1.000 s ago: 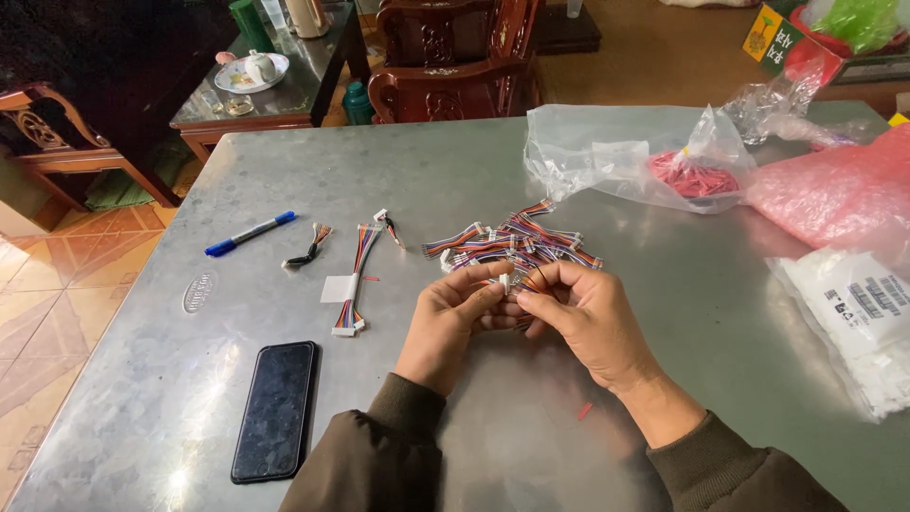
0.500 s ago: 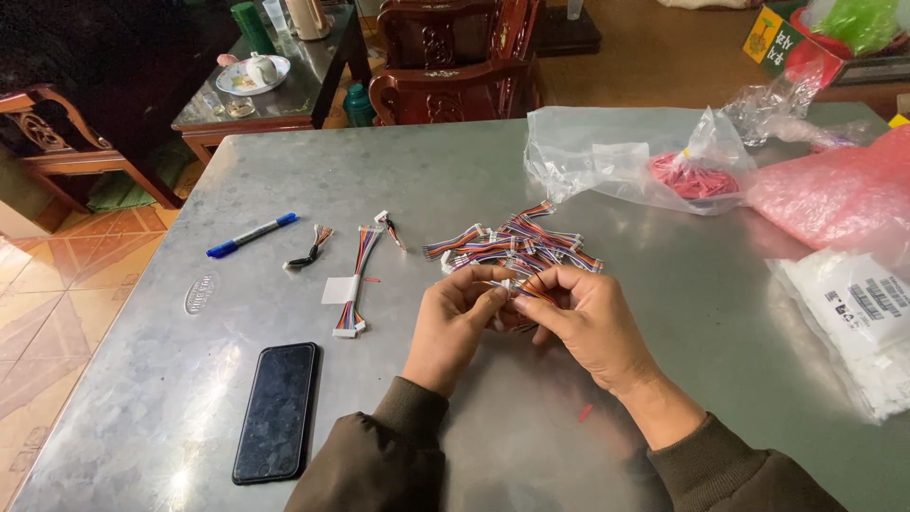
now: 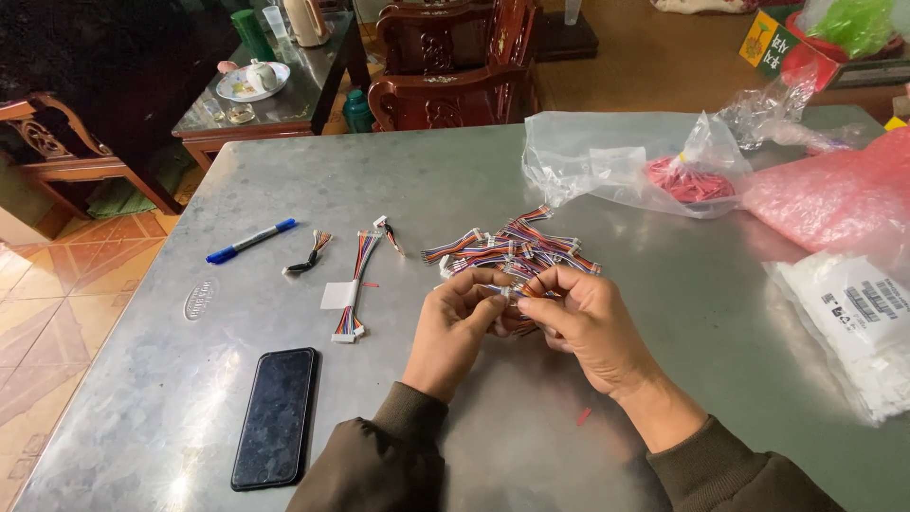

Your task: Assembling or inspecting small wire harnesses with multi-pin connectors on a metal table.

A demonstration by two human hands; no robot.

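Both hands meet over the middle of the grey table [image 3: 664, 379] — the left hand [image 3: 455, 327] and right hand [image 3: 578, 322] pinch a small coloured wire lead [image 3: 507, 290] between closed fingers, just near of the wire pile [image 3: 512, 248]. A phone [image 3: 276, 415] lies to the left, a blue pen [image 3: 250, 240] farther off.

Both hands together at centre, fingertips pinched

I see both forearms coming up from the bottom edge, in dark olive sleeves with ribbed cuffs, angled inward. Left hand [image 3: 457, 327] sits back-up, knuckles bent, thumb and forefinger closed in a pinch toward the right. Right hand [image 3: 580, 320] is slightly higher and larger in view, fingers curled, thumb and forefinger tips meeting the left's. Fingertips of both hands touch or nearly so. Wrists straight, apart.
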